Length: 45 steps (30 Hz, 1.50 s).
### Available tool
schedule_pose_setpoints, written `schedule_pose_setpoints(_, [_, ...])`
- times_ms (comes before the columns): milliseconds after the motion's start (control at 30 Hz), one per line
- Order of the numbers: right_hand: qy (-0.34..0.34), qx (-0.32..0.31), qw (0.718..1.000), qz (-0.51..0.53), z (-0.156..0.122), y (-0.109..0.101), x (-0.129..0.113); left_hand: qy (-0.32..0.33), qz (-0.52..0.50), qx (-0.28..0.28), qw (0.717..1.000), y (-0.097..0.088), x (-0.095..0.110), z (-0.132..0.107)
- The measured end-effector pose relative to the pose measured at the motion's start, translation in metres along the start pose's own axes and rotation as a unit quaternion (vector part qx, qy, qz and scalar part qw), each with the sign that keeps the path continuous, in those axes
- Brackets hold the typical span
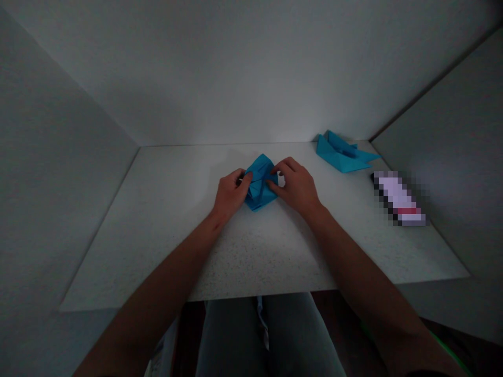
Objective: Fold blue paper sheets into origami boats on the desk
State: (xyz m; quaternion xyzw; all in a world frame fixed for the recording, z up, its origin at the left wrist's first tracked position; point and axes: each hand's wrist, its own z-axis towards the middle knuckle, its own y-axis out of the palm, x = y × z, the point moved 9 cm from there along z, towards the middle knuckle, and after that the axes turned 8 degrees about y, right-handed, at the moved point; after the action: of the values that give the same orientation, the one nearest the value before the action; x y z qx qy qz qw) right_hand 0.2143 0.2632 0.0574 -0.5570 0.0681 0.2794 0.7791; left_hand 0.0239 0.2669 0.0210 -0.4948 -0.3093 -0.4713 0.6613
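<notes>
Between my two hands is a piece of folded blue paper (260,183), creased into several layers, above the middle of the white speckled table. My left hand (232,191) grips its left edge, the thumb lying on top and the fingers partly hidden behind. On the other side my right hand (295,186) pinches the right edge, with thumb and fingertips on the paper. A finished-looking blue paper boat (343,154) sits at the back right of the table, apart from both hands.
A phone (398,199), blurred into blocks, lies near the right edge of the white table (157,225). Walls stand close at the back, left and right. The table's front edge is just before my legs (271,335).
</notes>
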Motion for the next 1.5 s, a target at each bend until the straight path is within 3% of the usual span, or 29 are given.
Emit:
schedule_pose_setpoints(333, [0.043, 0.045, 0.997, -0.033, 0.004, -0.006, 0.006, 0.063, -0.036, -0.082, 0.994, 0.018, 0.017, -0.004])
schedule_pose_setpoints(500, [0.048, 0.041, 0.998, -0.018, 0.005, -0.001, 0.013, 0.046, -0.089, -0.082, 0.992, 0.023, 0.009, -0.004])
schedule_pose_setpoints(767, [0.009, 0.082, 0.996, 0.017, 0.001, -0.012, 0.002, 0.054, -0.186, -0.088, 0.977, 0.031, 0.001, -0.004])
schedule_pose_setpoints(933, [0.025, 0.083, 0.995, 0.05, 0.002, -0.007, 0.009, 0.068, -0.151, -0.109, 0.98, 0.034, 0.006, -0.005])
schedule_pose_setpoints(1067, [0.03, 0.077, 0.989, 0.121, 0.006, -0.003, 0.017, 0.04, -0.095, -0.105, 0.989, 0.031, 0.0, -0.003])
schedule_pose_setpoints(1200, [0.082, 0.082, 0.957, 0.265, 0.011, -0.006, 0.034, 0.017, -0.068, -0.087, 0.994, 0.024, -0.004, -0.001])
schedule_pose_setpoints(1367, [0.197, 0.028, 0.855, 0.478, 0.015, 0.007, 0.054, -0.007, -0.068, -0.043, 0.997, 0.015, -0.01, 0.002])
schedule_pose_setpoints(1433, [0.222, 0.033, 0.825, 0.519, 0.015, 0.007, 0.059, -0.003, -0.074, -0.019, 0.997, 0.01, -0.012, 0.005])
schedule_pose_setpoints(1500, [0.235, 0.049, 0.819, 0.521, 0.016, 0.004, 0.068, 0.004, -0.077, 0.006, 0.997, 0.004, -0.014, 0.007])
